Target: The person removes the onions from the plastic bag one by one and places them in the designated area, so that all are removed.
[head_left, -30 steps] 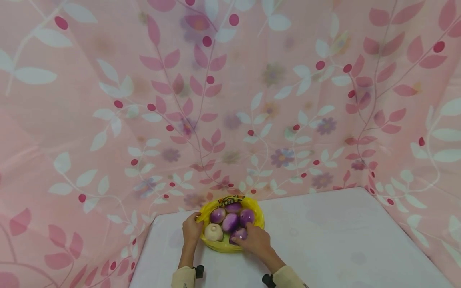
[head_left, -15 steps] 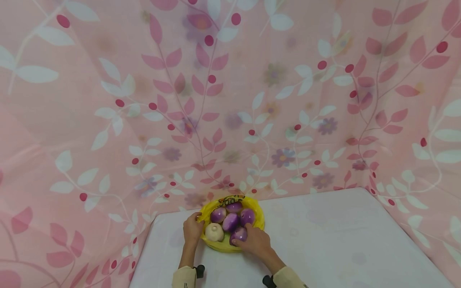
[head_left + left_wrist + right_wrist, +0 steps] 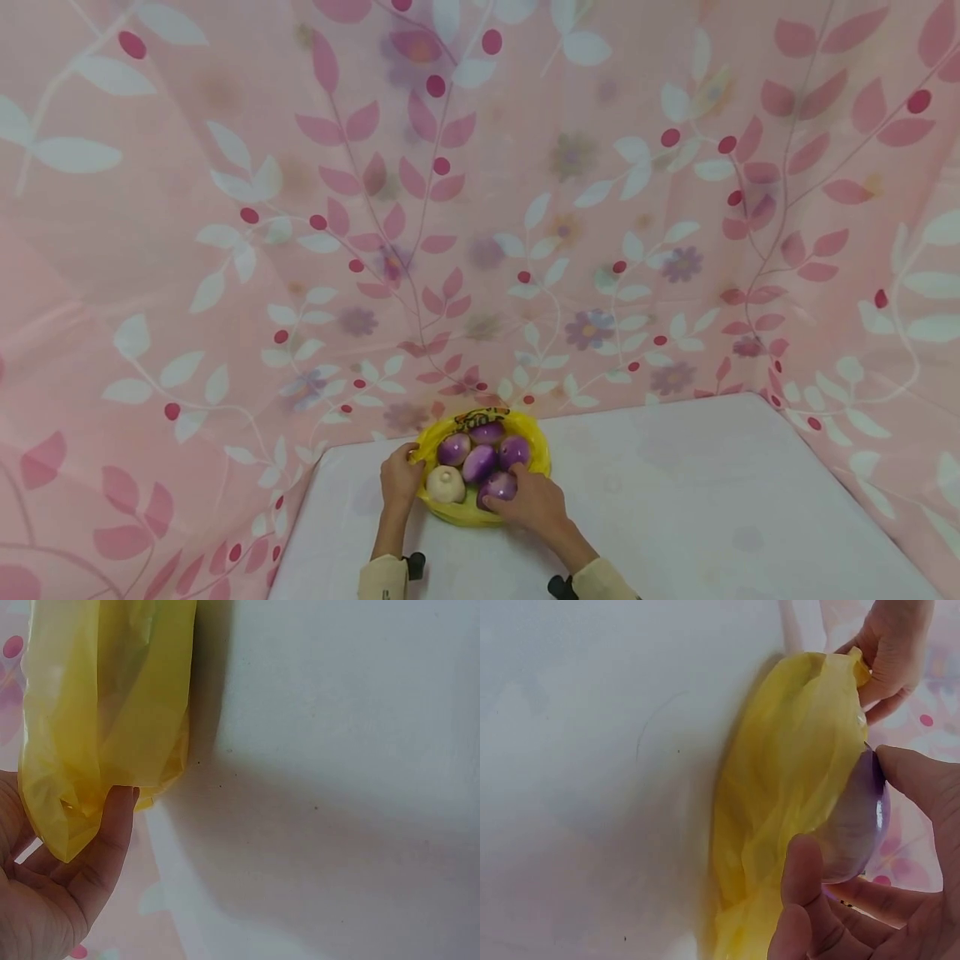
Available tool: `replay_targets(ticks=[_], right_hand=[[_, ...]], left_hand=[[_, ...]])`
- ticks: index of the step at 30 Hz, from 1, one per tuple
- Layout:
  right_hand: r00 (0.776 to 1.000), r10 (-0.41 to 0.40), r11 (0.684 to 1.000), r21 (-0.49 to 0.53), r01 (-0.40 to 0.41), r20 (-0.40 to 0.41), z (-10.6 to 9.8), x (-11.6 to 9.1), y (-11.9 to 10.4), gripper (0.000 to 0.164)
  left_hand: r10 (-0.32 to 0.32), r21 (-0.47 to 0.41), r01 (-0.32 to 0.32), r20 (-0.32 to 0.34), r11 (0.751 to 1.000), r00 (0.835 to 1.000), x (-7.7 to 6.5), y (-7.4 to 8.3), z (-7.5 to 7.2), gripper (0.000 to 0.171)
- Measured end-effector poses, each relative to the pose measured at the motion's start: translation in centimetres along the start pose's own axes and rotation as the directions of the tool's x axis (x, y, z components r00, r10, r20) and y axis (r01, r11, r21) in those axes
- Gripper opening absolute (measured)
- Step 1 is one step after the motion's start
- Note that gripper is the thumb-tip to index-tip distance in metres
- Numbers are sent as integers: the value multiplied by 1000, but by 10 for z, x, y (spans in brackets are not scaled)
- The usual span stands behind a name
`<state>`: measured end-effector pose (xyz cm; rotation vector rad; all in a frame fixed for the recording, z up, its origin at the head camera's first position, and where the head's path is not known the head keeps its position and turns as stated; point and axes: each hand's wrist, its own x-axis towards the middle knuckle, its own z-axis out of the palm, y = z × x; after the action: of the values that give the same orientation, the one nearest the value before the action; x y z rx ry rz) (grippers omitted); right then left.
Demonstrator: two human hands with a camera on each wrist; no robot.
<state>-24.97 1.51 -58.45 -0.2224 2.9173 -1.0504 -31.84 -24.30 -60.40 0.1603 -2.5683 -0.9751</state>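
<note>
A yellow plastic bag (image 3: pixel 468 517) stands with its mouth spread wide near the table's back edge. Inside lie several glossy purple-and-white turnips (image 3: pixel 480 463) and, at the left, one showing a cream-white end with a small nub (image 3: pixel 446 483). My left hand (image 3: pixel 401 478) grips the bag's left rim between thumb and fingers; in the left wrist view the yellow film (image 3: pixel 112 712) hangs over the curled fingers. My right hand (image 3: pixel 538 502) pinches the front right turnip (image 3: pixel 859 825), thumb on its purple top, fingers at its side, partly hidden by the bag.
A white-covered table (image 3: pixel 675 492) lies under the bag and stretches to the right. Directly behind it hangs a pink leaf-patterned cloth (image 3: pixel 480 208), which also rises at the left and right sides. Dark wrist straps (image 3: pixel 415 566) sit at the sleeves.
</note>
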Motion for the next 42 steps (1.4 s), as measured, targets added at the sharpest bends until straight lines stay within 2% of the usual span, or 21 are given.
replay_targets(ticks=[7,12,16,21,33,42], right_hand=[[998,10,1000,23,-8,-61,-10,-4,7,77],[998,29,995,100,-23,-58,-20,-6,14,76],[996,73,990,122,-66,-49,-27,-8,21,74],[992,100,986,141,-88,-77,-33,-9,29,69],[977,154,982,133,-134,-151,-48,-7,45,72],[966,195,977,121,-176,-170,-59,-6,54,77]], left_hand=[[-17,-6,17,11,1000,1000,0,0,2,27],[-21,3,21,9,1000,1000,0,0,0,27],[-21,3,21,15,1000,1000,0,1,1,27],[-21,12,21,11,1000,1000,1,-1,2,27],[-16,10,16,5,1000,1000,0,-2,2,27],[-15,15,15,0,1000,1000,0,-1,1,27]])
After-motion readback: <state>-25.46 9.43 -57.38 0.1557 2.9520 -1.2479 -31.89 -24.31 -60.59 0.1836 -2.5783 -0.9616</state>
